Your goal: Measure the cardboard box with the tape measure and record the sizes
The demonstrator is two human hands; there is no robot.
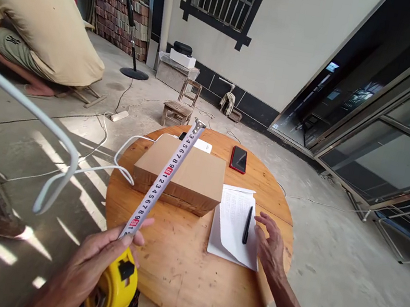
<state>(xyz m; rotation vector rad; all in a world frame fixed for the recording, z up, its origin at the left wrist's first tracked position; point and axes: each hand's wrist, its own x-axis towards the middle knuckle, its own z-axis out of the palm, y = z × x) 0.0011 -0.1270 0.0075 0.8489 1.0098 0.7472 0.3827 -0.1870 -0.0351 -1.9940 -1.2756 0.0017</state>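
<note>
My left hand (88, 265) grips a yellow tape measure (113, 288) at the near left edge of a round wooden table (169, 269). Its numbered blade (163, 180) is pulled out and runs up and away over a flat cardboard box (195, 175) in the middle of the table. My right hand (272, 245) hovers open, fingers spread, at the right side of the table. It is next to a sheet of printed paper (234, 222) with a black pen (247, 224) lying on it.
A red phone (239, 159) and a white device (202, 145) with a white cable (125, 153) lie at the table's far side. A small wooden stool (178, 109) stands beyond. A crouching person (33, 22) is at far left. Glass doors (397, 145) are at right.
</note>
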